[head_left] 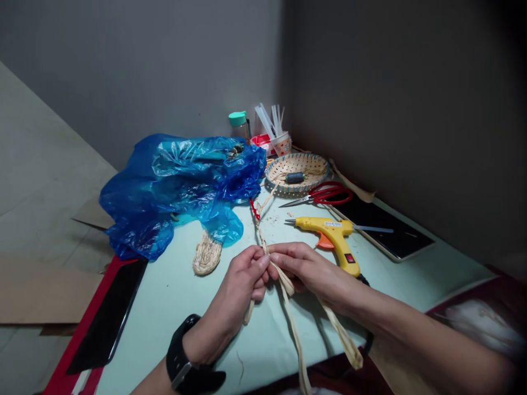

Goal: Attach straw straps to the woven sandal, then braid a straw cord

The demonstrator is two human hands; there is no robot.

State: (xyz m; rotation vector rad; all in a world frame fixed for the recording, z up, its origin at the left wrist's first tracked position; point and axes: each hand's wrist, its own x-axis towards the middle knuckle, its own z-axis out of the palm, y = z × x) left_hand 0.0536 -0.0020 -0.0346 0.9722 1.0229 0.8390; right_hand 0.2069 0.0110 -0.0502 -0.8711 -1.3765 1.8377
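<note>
My left hand [251,272] pinches a pale straw-coloured braid [262,237] between thumb and fingers. Right beside it, my right hand [307,269] is closed on the same braid, where the loose strands begin. Long flat strands [293,323] hang from my fingers towards the table's front edge, one of them below my right wrist. Beyond my hands the braid runs up to a red tie [254,210] near the woven basket. My fingertips partly hide the point where the strands cross.
A yellow glue gun [329,227] lies right of my hands, with red-handled scissors [329,193] behind. Further back are a woven basket [284,189] holding a thread spool [295,178], and a cup [282,144] of glue sticks. A blue plastic bag [185,175] and coiled braid [207,255] lie left.
</note>
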